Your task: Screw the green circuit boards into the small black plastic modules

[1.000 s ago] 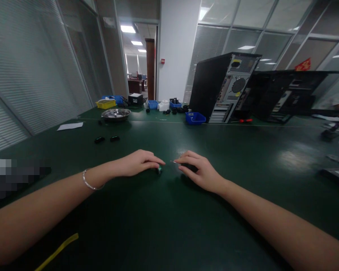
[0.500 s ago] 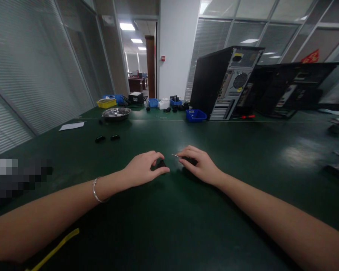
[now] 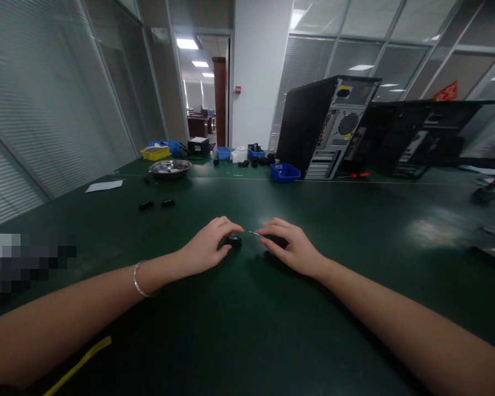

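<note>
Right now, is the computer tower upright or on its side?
Upright: the computer tower stands tall on the green table, rear ports showing.

The small black part [image 3: 233,240] lies on the green surface [image 3: 247,330], near its middle. It is dark, compact and low, with a faint green spot on its upper face; finer detail cannot be resolved. The fingers of the left hand [image 3: 208,247] curl over and around it and touch it. The thin metal tool [image 3: 256,234] is slender and silver-coloured, lying almost level, its tip pointing toward the black part and ending just beside it. The right hand [image 3: 291,247] pinches its rear end, which is hidden beneath the fingers.
</note>
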The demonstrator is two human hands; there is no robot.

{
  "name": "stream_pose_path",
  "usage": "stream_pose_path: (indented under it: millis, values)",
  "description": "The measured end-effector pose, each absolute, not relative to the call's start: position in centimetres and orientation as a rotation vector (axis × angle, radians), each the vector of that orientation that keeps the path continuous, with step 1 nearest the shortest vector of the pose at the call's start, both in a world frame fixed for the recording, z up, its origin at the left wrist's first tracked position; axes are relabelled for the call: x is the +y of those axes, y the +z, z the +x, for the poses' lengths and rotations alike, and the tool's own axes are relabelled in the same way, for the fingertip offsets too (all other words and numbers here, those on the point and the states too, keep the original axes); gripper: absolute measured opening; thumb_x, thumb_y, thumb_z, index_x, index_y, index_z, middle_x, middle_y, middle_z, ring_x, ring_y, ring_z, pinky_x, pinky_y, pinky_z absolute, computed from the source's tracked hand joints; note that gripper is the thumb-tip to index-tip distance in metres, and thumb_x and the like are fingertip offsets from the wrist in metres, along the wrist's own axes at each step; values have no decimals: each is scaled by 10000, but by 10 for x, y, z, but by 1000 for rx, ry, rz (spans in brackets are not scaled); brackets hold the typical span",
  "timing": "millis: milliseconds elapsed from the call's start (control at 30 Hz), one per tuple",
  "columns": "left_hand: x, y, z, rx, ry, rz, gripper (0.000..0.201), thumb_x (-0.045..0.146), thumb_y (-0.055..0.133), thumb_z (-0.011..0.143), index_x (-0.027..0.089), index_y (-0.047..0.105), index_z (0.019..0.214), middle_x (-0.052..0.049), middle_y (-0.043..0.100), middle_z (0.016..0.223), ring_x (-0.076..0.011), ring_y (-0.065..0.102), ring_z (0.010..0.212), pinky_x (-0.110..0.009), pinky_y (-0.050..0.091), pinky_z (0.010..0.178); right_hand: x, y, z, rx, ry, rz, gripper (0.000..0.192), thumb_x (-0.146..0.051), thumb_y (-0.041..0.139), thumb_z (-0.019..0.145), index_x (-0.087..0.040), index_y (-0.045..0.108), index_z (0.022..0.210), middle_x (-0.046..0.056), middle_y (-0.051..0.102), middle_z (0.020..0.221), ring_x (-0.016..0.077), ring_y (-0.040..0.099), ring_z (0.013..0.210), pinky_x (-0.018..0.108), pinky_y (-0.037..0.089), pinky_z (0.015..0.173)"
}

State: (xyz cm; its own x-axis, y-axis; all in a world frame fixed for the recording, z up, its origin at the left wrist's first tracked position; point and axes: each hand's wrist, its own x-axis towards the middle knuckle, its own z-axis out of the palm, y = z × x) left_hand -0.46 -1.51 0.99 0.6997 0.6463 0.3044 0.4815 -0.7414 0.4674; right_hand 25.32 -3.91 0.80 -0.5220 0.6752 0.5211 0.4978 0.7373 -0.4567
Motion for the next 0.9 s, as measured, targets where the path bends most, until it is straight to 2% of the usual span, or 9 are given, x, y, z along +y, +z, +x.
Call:
stream_pose_path:
  millis: [167, 400, 600, 767, 900]
  values:
    - [-15, 11, -5, 841, 653, 2518, 328, 197, 689, 851, 215, 613, 1169, -70, 579, 1134, -248, 552, 1053, -388, 471, 923, -40, 9, 255, -2245, 324, -886, 208, -203, 579, 954, -206, 692, 1129, 79, 663, 1009, 207, 643, 920, 341, 536, 806]
    - [-14, 11, -6, 889, 650, 2464, 206, 306, 716, 838, 179, 640, 982, -46, 639, 980, -204, 596, 848, -310, 493, 744, -42, 6, 249, -2291, 289, -923, 202, -211, 595, 945, -208, 698, 1118, 75, 670, 1010, 202, 655, 906, 342, 541, 808]
    - [-9, 3, -6, 963, 673, 2398, 299, 363, 699, 858, 180, 689, 1095, -58, 651, 993, -204, 606, 839, -303, 496, 732, -42, 1, 243, -2375, 208, -1014, 146, -249, 591, 973, -163, 665, 1064, 58, 675, 1041, 195, 659, 911, 383, 551, 806]
    - [-11, 1, -4, 992, 664, 2393, 218, 359, 664, 887, 194, 751, 999, -50, 637, 939, -196, 585, 801, -283, 463, 685, -42, 1, 240, -2441, 159, -1032, 160, -266, 583, 984, -162, 650, 1086, 57, 675, 1069, 194, 665, 921, 390, 560, 812]
    - [-15, 3, -2, 971, 669, 2387, 208, 336, 663, 895, 193, 752, 1016, -49, 635, 938, -181, 579, 780, -266, 450, 670, -43, 1, 238, -2457, 142, -1035, 147, -254, 586, 981, -163, 655, 1075, 55, 676, 1059, 196, 663, 929, 389, 560, 813]
